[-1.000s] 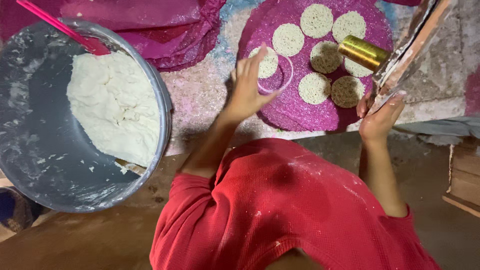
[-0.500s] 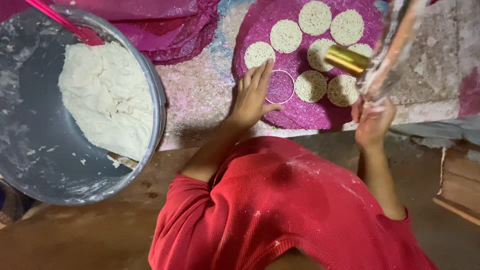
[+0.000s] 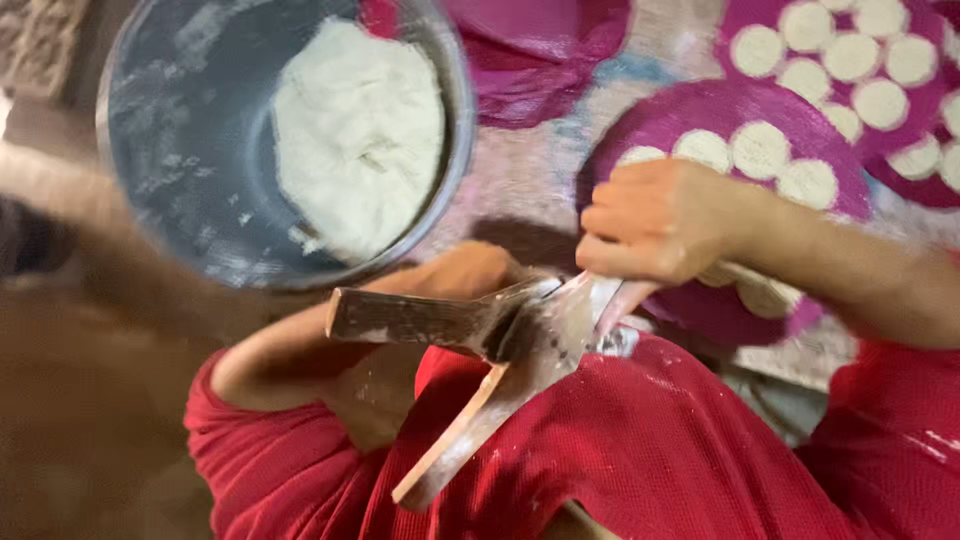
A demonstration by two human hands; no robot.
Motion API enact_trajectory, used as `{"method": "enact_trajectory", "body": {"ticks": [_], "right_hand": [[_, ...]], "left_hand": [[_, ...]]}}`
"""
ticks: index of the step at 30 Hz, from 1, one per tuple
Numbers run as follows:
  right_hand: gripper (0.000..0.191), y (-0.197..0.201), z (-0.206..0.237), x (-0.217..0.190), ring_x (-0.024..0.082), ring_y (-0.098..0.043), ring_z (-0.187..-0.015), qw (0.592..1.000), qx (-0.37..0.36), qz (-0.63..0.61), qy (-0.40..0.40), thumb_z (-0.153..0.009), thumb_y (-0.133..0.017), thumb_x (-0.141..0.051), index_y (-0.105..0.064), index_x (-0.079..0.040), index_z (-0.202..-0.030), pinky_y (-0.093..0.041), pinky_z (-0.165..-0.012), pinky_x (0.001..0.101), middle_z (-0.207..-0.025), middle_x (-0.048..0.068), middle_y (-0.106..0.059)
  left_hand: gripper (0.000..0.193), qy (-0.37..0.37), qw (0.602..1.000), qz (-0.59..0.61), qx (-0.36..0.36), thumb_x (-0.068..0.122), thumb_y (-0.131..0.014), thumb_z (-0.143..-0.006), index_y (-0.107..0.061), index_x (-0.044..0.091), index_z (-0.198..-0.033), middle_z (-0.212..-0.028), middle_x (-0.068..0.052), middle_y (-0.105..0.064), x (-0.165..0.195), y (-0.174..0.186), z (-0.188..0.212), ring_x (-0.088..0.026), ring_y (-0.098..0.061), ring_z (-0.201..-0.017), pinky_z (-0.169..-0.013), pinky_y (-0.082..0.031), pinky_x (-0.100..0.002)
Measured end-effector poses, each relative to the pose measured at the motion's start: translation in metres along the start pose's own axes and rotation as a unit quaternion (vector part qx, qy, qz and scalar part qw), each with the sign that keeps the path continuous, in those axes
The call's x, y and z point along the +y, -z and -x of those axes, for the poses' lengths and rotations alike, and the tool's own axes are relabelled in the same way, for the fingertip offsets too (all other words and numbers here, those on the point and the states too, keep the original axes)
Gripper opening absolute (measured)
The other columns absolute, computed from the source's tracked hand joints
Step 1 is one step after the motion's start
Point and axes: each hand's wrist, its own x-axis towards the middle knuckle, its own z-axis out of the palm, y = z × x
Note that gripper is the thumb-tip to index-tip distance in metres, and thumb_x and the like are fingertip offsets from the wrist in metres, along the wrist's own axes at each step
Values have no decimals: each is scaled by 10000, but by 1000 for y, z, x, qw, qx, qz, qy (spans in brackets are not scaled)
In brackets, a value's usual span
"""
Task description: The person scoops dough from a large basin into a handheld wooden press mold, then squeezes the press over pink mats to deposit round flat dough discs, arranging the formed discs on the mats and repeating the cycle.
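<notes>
Bowl point(image 3: 200, 215) of dough point(image 3: 360, 130) upper left, purple mat point(image 3: 700, 120) with flat rounds upper right. Centre frame: wooden press point(image 3: 470, 360) over the red lap, right hand point(image 3: 665, 222) curled tight on its upper end; left hand point(image 3: 470, 275) behind, grip unclear. Best steadied low, squeezed evenly.

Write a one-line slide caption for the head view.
Right hand grips a flour-dusted wooden tool over a red-clothed lap, beside a metal basin of white dough and dough discs on purple cloth.

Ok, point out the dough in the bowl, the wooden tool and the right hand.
dough point(image 3: 360, 130), head view, middle of the white mass.
wooden tool point(image 3: 410, 320), head view, its flat handle.
right hand point(image 3: 655, 220), head view, back of the hand.
</notes>
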Motion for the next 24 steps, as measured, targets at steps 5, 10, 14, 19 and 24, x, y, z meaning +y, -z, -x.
{"method": "enact_trajectory", "body": {"ticks": [5, 10, 14, 19, 24], "right_hand": [[348, -19, -75, 26, 315, -647, -668, 942, -126, -309, -40, -984, -596, -400, -596, -71, -870, -498, -571, 410, -725, 93, -619], [323, -62, -115, 53, 315, -672, -678, 914, -177, -361, -57, -972, -623, -355, -632, -34, -936, -499, -602, 420, -738, 124, -645], [393, -81, -136, 81, 265, -750, -799, 898, -115, -422, -49, -1023, -574, -330, -657, 31, -1154, -557, -689, 367, -912, 119, -746], [333, -41, -183, 139, 259, -667, -707, 990, -108, 45, -85, -762, -762, -390, -734, -105, -931, -517, -665, 403, -817, 60, -714], [290, -27, -225, 182, 236, -661, -963, 932, -89, 342, 77, -825, -756, -117, -693, -150, -1106, -529, -805, 360, -1056, 80, -679]], "left_hand": [[381, 72, 995, -20, 63, 322, -629, -927, -586, 256, -1299, -887, -153, -663, -25, 8, 82, -345, -644, -763, -669, -498, -503], [334, 120, 974, 18, 193, 318, -596, -969, -640, 303, -1300, -795, -145, -719, -70, 0, 142, -335, -708, -653, -590, -558, -476], [472, 56, 944, 61, 320, 311, -694, -932, -609, 168, -1374, -941, -161, -744, -131, -4, 195, -270, -751, -779, -684, -589, -409], [438, -1, 815, 439, 378, 275, -689, -974, -653, 12, -1322, -1073, -135, -741, -214, 18, 267, -213, -738, -942, -813, -610, -344], [448, -114, 678, 665, 293, 189, -730, -923, -616, 13, -1319, -1197, -88, -701, -241, -16, 224, -208, -672, -1103, -977, -579, -366]]}}
